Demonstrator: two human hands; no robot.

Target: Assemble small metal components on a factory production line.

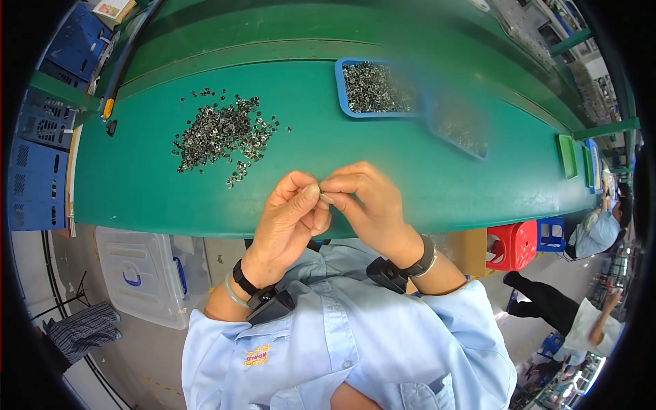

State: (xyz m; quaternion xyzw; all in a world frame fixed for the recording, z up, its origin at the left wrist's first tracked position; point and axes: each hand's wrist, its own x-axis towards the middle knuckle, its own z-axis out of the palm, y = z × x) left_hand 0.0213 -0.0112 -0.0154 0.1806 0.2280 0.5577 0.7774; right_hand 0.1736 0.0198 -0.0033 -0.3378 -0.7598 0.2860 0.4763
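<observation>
My left hand [285, 217] and my right hand [374, 205] meet above the near edge of the green table. Thumbs and forefingers of both are pinched together on a tiny dark part [321, 191], mostly hidden by the fingertips. Farther off to the left lies a loose pile of small black and silver parts [220, 133], with some strays around it. At the back, right of the middle, a blue tray [340, 89] holds many similar small pieces. A second tray [478, 154] beside it also has small parts in it, but a blur covers much of it.
Green trays [567, 157] stand at the table's right end. A yellow-handled tool [108, 108] is at the far left edge, near stacked blue crates [39, 184]. Below the table are a clear lidded bin [140, 273] and a red stool [514, 246]. Other people are at the right.
</observation>
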